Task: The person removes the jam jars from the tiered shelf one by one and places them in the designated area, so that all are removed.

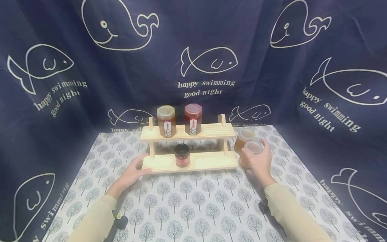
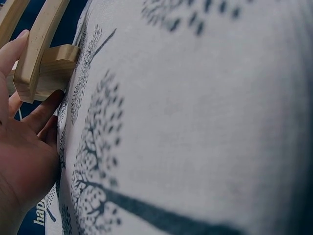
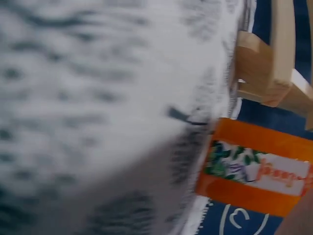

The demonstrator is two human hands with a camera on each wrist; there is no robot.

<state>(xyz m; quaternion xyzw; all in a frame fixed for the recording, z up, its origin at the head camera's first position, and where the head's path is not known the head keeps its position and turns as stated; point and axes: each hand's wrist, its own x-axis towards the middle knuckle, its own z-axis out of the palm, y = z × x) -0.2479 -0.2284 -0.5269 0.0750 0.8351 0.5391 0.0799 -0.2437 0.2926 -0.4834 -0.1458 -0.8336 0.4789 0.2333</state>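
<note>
- At the left, the left hand meets the end of the wooden rack, its fingers straight and spread apart. The left wrist view adds what the head view hides: a fingertip against the board's edge, other fingers reaching alongside below.
- On the rack's upper board, an amber jar stands upright, then a red jar; both wear white labels towards the head camera.
- Below, a small dark-lidded jar stands upright on the lower board. Neither wrist view shows these three.
- Just beyond the rack's right end is a rear honey jar, seen only from the head.
- In front of it, the right hand has thumb and fingers clamped round the front honey jar. The right wrist view reveals its label's leaves, purple flower and red lettering, but barely any hand; whether its base touches the counter I cannot tell.
</note>
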